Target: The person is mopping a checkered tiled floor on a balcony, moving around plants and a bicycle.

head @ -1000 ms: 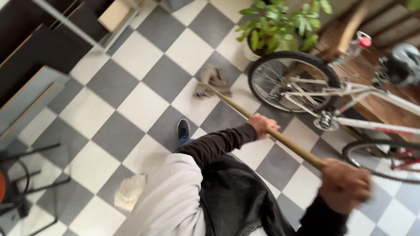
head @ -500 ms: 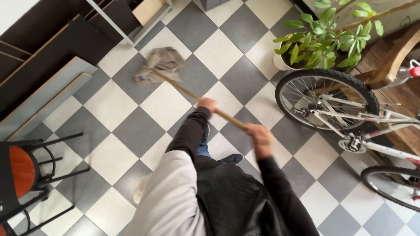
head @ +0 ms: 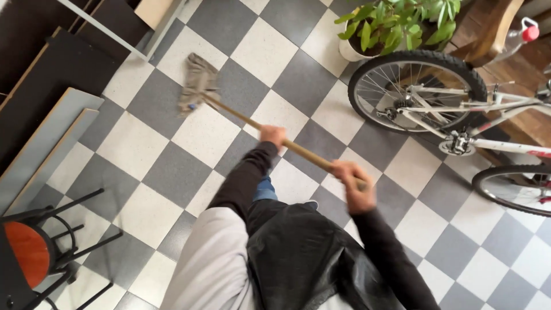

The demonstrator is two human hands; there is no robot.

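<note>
Mop [head: 198, 83] down on checkered floor [head: 143, 143], rag head spread over a grey tile and a white one near dark boards [head: 40, 69] at the wall. Wooden handle [head: 298, 149] slanting back from it toward the body. Left hand [head: 272, 135] clamped round the shaft partway along; right hand [head: 356, 186] wrapped tight over the upper end. White bicycle [head: 447, 109] off to the right, potted plant [head: 396, 23] behind its wheel. Round-seated stool [head: 28, 252] at lower left.
</note>
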